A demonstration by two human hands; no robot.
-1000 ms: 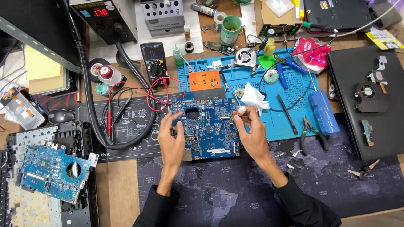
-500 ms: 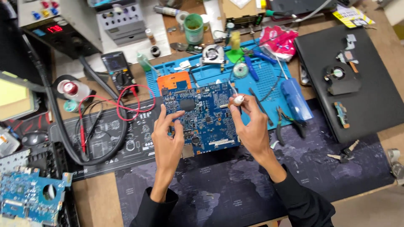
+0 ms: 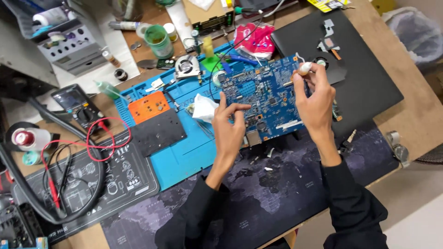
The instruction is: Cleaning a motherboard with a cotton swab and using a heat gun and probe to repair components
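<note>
Blue circuit board [image 3: 270,99] lifted off the desk [image 3: 410,124], above the blue mat [image 3: 184,152]. Left hand [image 3: 229,129] grip clamped on its left edge; right hand [image 3: 315,99] pinches a small white swab [image 3: 305,68] at the top corner. Looks like cleaning; I'd keep the board steady.

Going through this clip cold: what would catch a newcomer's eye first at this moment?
First, the blue circuit board at centre, lifted off the bench between both hands: the left hand grips its near left edge and the right hand its right edge, pinching a small white object at the top. Next, the blue work mat beneath and the red cable looping at left.
</note>
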